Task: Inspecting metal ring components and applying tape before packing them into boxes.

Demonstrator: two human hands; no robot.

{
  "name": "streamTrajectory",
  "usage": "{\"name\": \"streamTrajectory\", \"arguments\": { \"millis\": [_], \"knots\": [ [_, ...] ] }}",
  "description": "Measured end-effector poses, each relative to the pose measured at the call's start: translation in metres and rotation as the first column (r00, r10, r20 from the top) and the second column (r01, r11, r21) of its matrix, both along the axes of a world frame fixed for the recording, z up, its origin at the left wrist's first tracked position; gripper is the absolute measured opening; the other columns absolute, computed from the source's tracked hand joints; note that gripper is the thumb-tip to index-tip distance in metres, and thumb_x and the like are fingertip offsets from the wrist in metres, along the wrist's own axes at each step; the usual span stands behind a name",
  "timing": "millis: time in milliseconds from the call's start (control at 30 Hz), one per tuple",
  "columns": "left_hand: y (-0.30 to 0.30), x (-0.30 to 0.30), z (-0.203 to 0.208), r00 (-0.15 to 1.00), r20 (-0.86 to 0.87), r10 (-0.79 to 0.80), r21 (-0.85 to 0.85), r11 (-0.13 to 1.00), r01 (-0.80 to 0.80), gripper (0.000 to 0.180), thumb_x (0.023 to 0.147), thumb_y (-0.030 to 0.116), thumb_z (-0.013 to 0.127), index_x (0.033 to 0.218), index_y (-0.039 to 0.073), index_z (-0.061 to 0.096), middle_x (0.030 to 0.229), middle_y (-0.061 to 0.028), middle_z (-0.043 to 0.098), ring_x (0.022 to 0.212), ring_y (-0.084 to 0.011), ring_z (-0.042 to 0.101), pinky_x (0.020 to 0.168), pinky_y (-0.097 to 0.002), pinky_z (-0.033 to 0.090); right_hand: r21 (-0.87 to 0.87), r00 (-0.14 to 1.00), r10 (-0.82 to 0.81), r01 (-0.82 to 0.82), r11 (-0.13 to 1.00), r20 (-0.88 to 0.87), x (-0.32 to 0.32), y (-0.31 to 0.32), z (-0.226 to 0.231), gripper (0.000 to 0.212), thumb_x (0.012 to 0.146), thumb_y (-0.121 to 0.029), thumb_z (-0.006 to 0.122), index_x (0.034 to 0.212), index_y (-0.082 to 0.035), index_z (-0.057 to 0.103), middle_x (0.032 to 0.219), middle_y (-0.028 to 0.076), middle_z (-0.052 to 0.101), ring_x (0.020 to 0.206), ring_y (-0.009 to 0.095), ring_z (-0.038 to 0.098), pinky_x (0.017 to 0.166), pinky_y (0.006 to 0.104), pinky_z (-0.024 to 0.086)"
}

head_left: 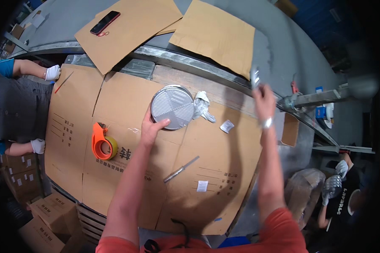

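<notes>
My left hand grips the near-left rim of a round grey metal plate, thumb on top. Its face is split into wedges with ridges running different ways. A crumpled white glove lies by the plate's right edge. Raised at the right, near the bench's metal edge, my right hand is closed on a small shiny silvery piece, too blurred to name. Below the plate a snap-off cutter knife rests on the cardboard. An orange tape dispenser with yellow tape sits left of my left forearm.
Small white packets lie on the cardboard. Beyond the bench edge are brown sheets and a phone. A person with white gloves stands at the left. Another person handles shiny round parts at the right. Boxes stand lower left.
</notes>
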State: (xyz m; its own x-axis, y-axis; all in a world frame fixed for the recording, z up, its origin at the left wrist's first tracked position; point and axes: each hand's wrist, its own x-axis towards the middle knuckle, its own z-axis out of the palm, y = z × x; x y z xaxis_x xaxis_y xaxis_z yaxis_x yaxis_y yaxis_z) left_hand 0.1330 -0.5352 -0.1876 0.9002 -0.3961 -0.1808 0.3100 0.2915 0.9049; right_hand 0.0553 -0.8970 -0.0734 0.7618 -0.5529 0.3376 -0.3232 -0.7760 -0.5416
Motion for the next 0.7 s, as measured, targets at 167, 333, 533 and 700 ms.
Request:
{"name": "streamTrajectory", "arguments": {
  "millis": [167, 333, 533, 700],
  "knots": [
    [0.007, 0.000, 0.011, 0.994, -0.100, -0.044, -0.055, 0.998, 0.039, 0.079, 0.068, 0.007, 0.072, 0.140, 0.000, 0.041, 0.127, -0.0098, 0.055, 0.117, -0.0232, 0.053, 0.102, -0.0347, 0.041, 0.783, 0.999, -0.020, -0.011, 0.623, 0.029, -0.167, 0.208, 0.042, 0.015, 0.087, -0.008, 0.061, 0.098, 0.002, 0.061, 0.082, 0.004, 0.060, 0.078, 0.012, 0.056, 0.075, 0.0289, 0.048],
    [0.029, 0.019, -0.002, 0.962, -0.188, -0.198, -0.206, 0.966, 0.158, 0.075, 0.067, 0.005, 0.070, 0.137, 0.002, 0.044, 0.127, -0.0113, 0.056, 0.116, -0.0250, 0.054, 0.103, -0.0377, 0.042, 0.776, 0.971, 0.034, 0.167, 0.608, -0.236, -0.338, 0.336, 0.053, 0.022, 0.083, -0.012, 0.067, 0.100, 0.001, 0.062, 0.083, 0.009, 0.063, 0.076, 0.018, 0.061, 0.072, 0.0303, 0.050],
    [0.059, -0.075, 0.042, 0.738, -0.534, -0.413, -0.544, 0.836, 0.074, 0.069, 0.068, 0.019, 0.071, 0.131, 0.004, 0.049, 0.122, -0.0127, 0.060, 0.110, -0.0296, 0.057, 0.100, -0.0429, 0.045, 0.700, 0.869, -0.262, 0.493, 0.517, -0.419, -0.507, 0.422, 0.071, 0.020, 0.082, -0.012, 0.068, 0.097, -0.001, 0.063, 0.081, 0.010, 0.064, 0.072, 0.018, 0.062, 0.067, 0.0308, 0.051],
    [0.038, -0.219, 0.064, 0.483, -0.512, -0.710, -0.715, 0.664, 0.218, 0.066, 0.062, 0.026, 0.073, 0.123, 0.006, 0.056, 0.110, -0.0075, 0.066, 0.098, -0.0259, 0.063, 0.098, -0.0364, 0.049, 0.731, 0.703, -0.570, 0.638, 0.243, -0.424, -0.620, 0.482, 0.046, 0.010, 0.084, -0.006, 0.062, 0.093, -0.002, 0.060, 0.076, 0.002, 0.058, 0.069, 0.011, 0.056, 0.063, 0.0275, 0.047]
  ]
}}
